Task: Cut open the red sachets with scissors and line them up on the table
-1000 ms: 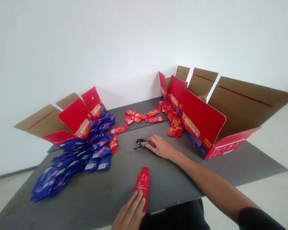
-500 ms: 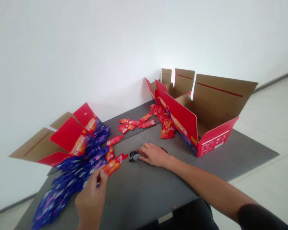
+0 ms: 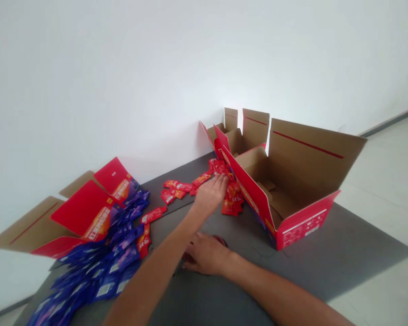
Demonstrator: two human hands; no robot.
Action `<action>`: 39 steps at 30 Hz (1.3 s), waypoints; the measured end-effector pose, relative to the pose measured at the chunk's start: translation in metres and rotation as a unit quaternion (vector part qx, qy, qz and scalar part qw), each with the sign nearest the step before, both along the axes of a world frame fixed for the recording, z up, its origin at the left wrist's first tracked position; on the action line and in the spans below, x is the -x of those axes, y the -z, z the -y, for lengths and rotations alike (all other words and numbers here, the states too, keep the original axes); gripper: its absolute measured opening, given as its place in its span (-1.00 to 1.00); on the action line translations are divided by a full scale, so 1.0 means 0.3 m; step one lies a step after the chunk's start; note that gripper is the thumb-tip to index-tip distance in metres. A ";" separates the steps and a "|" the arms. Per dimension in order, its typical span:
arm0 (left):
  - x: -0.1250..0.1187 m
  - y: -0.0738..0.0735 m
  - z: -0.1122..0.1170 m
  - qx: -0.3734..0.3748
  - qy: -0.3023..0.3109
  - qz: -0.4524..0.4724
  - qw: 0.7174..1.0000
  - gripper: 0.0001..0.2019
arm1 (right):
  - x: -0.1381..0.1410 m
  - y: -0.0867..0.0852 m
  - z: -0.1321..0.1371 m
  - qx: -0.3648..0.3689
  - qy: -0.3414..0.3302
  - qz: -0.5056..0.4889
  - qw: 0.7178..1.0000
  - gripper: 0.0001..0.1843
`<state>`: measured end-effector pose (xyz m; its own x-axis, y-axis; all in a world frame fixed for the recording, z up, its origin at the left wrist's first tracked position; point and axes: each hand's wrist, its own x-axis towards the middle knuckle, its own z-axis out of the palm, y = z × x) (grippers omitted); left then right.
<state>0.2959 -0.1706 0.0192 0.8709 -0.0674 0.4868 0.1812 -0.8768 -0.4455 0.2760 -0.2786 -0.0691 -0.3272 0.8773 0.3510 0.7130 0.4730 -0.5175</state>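
Glossy red foil sachets (image 3: 233,203) heaped loosely near far edge of grey tabletop (image 3: 292,271), beside open corrugated cardboard carton (image 3: 285,181). Left hand (image 3: 211,194) at heap, fingers slightly apart, grip unclear. Right hand (image 3: 206,254) palm down, fingers together over dark object (image 3: 224,241), grip unclear. Blue sachets (image 3: 115,262) piled toward left edge.

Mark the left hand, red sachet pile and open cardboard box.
left hand (image 3: 211,194), head view, back of the hand
red sachet pile (image 3: 231,202), head view, its middle
open cardboard box (image 3: 301,165), head view, inside of the far flap
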 end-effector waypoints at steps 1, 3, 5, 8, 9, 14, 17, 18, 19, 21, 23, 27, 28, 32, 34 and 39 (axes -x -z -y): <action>-0.019 0.024 0.003 -0.018 0.020 -0.008 1.000 -0.67 | 0.001 -0.001 -0.002 0.004 0.003 0.001 1.000 -0.44; -0.034 0.076 0.015 -0.043 0.052 -0.027 0.997 -0.69 | 0.007 -0.006 -0.004 0.014 0.008 0.012 1.000 -0.50; -0.029 0.123 0.031 -0.051 0.072 -0.057 0.995 -0.71 | 0.016 -0.013 -0.002 0.038 0.015 0.034 0.999 -0.52; -0.017 0.162 0.043 -0.038 0.085 -0.104 0.990 -0.74 | 0.027 -0.021 0.004 0.081 0.037 0.072 0.993 -0.45; -0.017 0.166 0.042 -0.031 0.084 -0.116 0.989 -0.75 | 0.029 -0.021 0.006 0.087 0.043 0.079 0.992 -0.43; -0.033 0.169 0.023 0.012 0.069 -0.151 0.986 -0.77 | 0.031 -0.017 0.009 0.085 0.044 0.084 0.992 -0.49; -0.037 0.183 0.018 0.034 0.072 -0.160 0.984 -0.77 | 0.038 -0.003 0.007 0.093 0.055 0.086 0.990 -0.50; -0.035 0.189 0.018 0.039 0.071 -0.159 0.984 -0.78 | 0.040 0.004 0.006 0.090 0.058 0.087 0.990 -0.49; -0.032 0.194 0.020 0.043 0.068 -0.156 0.985 -0.77 | 0.043 0.010 0.005 0.084 0.059 0.089 0.991 -0.48; -0.021 0.200 0.026 0.047 0.065 -0.146 0.986 -0.75 | 0.043 0.020 0.004 0.070 0.057 0.086 0.992 -0.46; 0.003 0.195 0.035 0.056 0.067 -0.135 0.987 -0.75 | 0.035 0.020 0.007 0.054 0.041 0.073 0.995 -0.45; 0.121 0.147 0.044 0.107 0.068 -0.095 0.987 -0.73 | 0.003 -0.008 0.019 0.047 -0.006 0.033 0.998 -0.45; 0.170 0.129 0.042 0.123 0.064 -0.079 0.987 -0.72 | -0.004 -0.016 0.022 0.043 -0.015 0.028 0.999 -0.45; 0.428 0.067 0.017 0.189 -0.004 0.023 0.982 -0.72 | -0.013 -0.030 0.031 0.012 -0.019 0.050 0.998 -0.53; 0.580 0.061 0.008 0.237 -0.067 0.097 0.964 -0.72 | -0.009 -0.030 0.035 0.004 -0.027 0.058 0.998 -0.58; 0.919 0.140 0.028 0.303 -0.278 0.197 0.890 -0.62 | 0.001 -0.042 0.051 0.009 -0.085 0.021 0.996 -0.66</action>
<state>0.0202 -0.1790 -0.0228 0.4410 0.6994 0.5624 0.6999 -0.6603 0.2723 0.2757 -0.2940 -0.0565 -0.4853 0.8145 0.3181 0.6454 0.5791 -0.4982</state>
